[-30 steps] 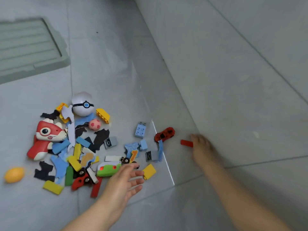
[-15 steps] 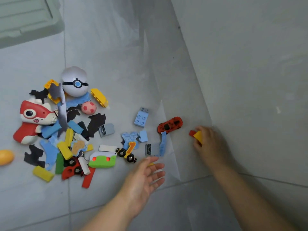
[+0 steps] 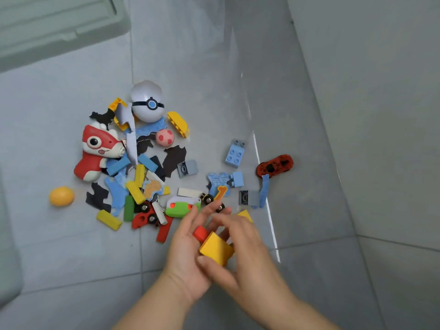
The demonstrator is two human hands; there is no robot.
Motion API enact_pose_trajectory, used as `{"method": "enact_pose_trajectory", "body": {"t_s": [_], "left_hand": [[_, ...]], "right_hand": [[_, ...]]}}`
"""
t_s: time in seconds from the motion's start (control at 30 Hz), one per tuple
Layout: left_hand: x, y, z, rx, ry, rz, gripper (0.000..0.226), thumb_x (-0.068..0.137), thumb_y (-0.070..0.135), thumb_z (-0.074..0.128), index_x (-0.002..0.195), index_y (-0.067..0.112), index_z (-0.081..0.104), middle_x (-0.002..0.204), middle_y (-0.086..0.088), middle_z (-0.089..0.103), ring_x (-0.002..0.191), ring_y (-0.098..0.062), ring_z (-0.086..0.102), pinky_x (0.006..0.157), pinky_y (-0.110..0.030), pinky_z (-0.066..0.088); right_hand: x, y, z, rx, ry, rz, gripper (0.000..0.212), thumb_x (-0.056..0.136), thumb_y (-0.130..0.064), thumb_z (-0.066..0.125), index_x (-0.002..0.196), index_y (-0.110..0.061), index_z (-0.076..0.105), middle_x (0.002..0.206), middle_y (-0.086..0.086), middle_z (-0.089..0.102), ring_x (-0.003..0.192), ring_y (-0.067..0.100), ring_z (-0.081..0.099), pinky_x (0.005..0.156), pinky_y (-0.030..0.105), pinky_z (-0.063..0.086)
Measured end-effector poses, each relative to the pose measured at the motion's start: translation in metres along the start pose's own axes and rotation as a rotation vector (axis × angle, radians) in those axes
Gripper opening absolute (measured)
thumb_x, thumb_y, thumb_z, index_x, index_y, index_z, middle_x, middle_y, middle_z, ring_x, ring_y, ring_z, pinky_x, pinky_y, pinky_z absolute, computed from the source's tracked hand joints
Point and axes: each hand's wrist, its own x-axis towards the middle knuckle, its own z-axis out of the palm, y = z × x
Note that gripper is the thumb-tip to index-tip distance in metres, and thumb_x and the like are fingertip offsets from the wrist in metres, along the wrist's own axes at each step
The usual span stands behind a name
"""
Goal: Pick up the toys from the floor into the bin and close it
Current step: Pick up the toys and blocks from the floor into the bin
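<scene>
Yellow and red blocks sit between two bare hands low in the frame: the left hand [image 3: 190, 248] lies palm up with fingers spread loose, cradling the red block [image 3: 200, 233], while the right hand [image 3: 240, 256] pinches the yellow block [image 3: 216, 249] over that palm. Beyond them, scattered toys [image 3: 142, 167] cover the grey floor [image 3: 59, 246], with a pale green bin lid [image 3: 54, 27] lying at upper left.

From my feed, the pale green bin lid [image 3: 57, 27] is cut off by the top and left edges. My right hand [image 3: 240, 256] hides most of the red block [image 3: 200, 233] and one yellow piece [image 3: 245, 214]; both forearms leave the bottom edge.
</scene>
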Motion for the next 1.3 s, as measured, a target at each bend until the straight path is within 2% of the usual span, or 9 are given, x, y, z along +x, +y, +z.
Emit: {"method": "enact_pose_trajectory", "body": {"t_s": [0.13,0.3,0.53,0.63,0.77,0.9,1.03,1.17,1.3], "left_hand": [[-0.015,0.007,-0.015,-0.067,-0.001,0.007,0.030,0.074,0.031,0.055,0.090,0.009,0.068,0.087,-0.011,0.069,0.073,-0.027,0.068,0.071,-0.045,0.056],[-0.035,0.016,-0.034,-0.070,0.033,0.008,0.031,0.085,0.036,0.052,0.097,0.012,0.068,0.083,-0.010,0.068,0.079,-0.025,0.064,0.073,-0.046,0.055],[-0.058,0.018,-0.055,-0.055,0.018,0.004,0.049,0.072,0.050,0.059,0.106,0.016,0.060,0.101,-0.015,0.064,0.094,-0.030,0.061,0.080,-0.054,0.053],[-0.068,0.023,-0.062,-0.008,-0.102,0.022,0.064,0.067,0.061,0.056,0.115,0.019,0.060,0.102,-0.013,0.067,0.088,-0.028,0.064,0.071,-0.043,0.055],[-0.081,0.033,-0.077,0.052,-0.122,0.040,0.057,0.057,0.046,0.078,0.106,0.019,0.067,0.099,-0.015,0.068,0.080,-0.028,0.069,0.064,-0.040,0.057],[-0.082,0.040,-0.092,-0.009,-0.056,0.035,0.065,0.036,0.030,0.092,0.096,0.015,0.071,0.104,-0.016,0.067,0.091,-0.032,0.066,0.067,-0.046,0.057],[-0.081,0.043,-0.091,-0.072,-0.058,0.022,0.042,0.065,0.036,0.069,0.100,0.015,0.070,0.110,-0.016,0.065,0.104,-0.036,0.061,0.075,-0.053,0.056],[-0.074,0.043,-0.092,-0.129,-0.029,0.060,0.020,0.072,0.031,0.060,0.078,0.015,0.071,0.108,-0.015,0.065,0.108,-0.035,0.059,0.078,-0.055,0.054],[-0.068,0.041,-0.089,-0.160,-0.065,0.087,0.023,0.074,0.036,0.058,0.081,0.015,0.065,0.102,-0.014,0.064,0.101,-0.034,0.059,0.086,-0.056,0.049]], "right_hand": [[0.023,0.041,-0.013,-0.140,0.318,0.145,0.035,0.085,-0.042,0.057,0.116,-0.027,0.052,0.111,-0.007,0.048,0.105,0.008,0.047,0.089,0.023,0.040],[0.050,0.079,-0.001,-0.533,0.161,0.400,0.042,0.087,-0.031,0.058,0.125,-0.015,0.047,0.122,0.011,0.045,0.112,0.031,0.046,0.086,0.035,0.042],[0.020,0.016,0.008,-0.043,0.434,0.218,0.037,0.079,-0.038,0.069,0.109,-0.023,0.055,0.102,-0.005,0.050,0.089,0.008,0.054,0.073,0.011,0.039],[-0.014,-0.047,0.040,-0.015,0.143,-0.063,0.043,0.069,-0.060,0.062,0.106,-0.040,0.052,0.110,-0.022,0.042,0.106,-0.005,0.043,0.086,0.006,0.036],[-0.024,-0.053,0.061,0.006,-0.064,-0.033,0.063,0.065,-0.077,0.051,0.120,-0.049,0.042,0.126,-0.032,0.026,0.123,-0.011,0.025,0.096,0.003,0.027],[0.004,0.012,0.040,-0.178,0.325,0.265,0.057,0.077,-0.041,0.068,0.126,-0.023,0.046,0.125,0.000,0.045,0.116,0.020,0.044,0.095,0.025,0.035],[0.025,0.065,0.041,-0.490,0.198,0.484,0.053,0.084,-0.022,0.063,0.130,-0.008,0.041,0.134,0.016,0.038,0.119,0.035,0.038,0.095,0.039,0.036],[0.019,0.049,0.042,-0.252,0.339,0.463,0.041,0.082,-0.015,0.066,0.119,-0.018,0.047,0.119,0.012,0.052,0.101,0.027,0.052,0.084,0.028,0.042],[-0.013,-0.042,0.053,0.058,0.260,0.073,0.043,0.074,-0.033,0.070,0.108,-0.037,0.044,0.104,-0.016,0.053,0.093,0.006,0.054,0.078,0.009,0.041]]}}
